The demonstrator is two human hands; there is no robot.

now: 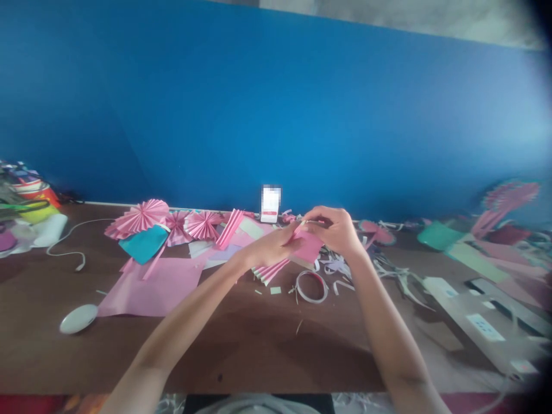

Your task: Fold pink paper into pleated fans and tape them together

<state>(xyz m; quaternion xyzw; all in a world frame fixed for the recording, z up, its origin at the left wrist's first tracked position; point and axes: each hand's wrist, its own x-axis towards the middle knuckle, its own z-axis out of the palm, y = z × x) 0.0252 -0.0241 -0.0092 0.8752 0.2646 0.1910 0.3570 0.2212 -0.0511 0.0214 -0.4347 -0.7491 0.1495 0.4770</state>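
Both my hands meet over the middle of the brown table (241, 339). My left hand (269, 247) and my right hand (338, 230) both pinch a piece of pink paper (308, 247) held between them. Its lower part is pleated like an accordion (271, 270) and hangs below my left hand. Fingers of both hands are closed on the paper's top edge.
Several pink folded paper fans (144, 215) lie at the back left, beside a teal paper (144, 242) and a flat pink sheet (150, 284). A white mouse (78, 318), a tape ring (311, 286), a phone (271, 204), paper scraps and a power strip (470, 319) are around.
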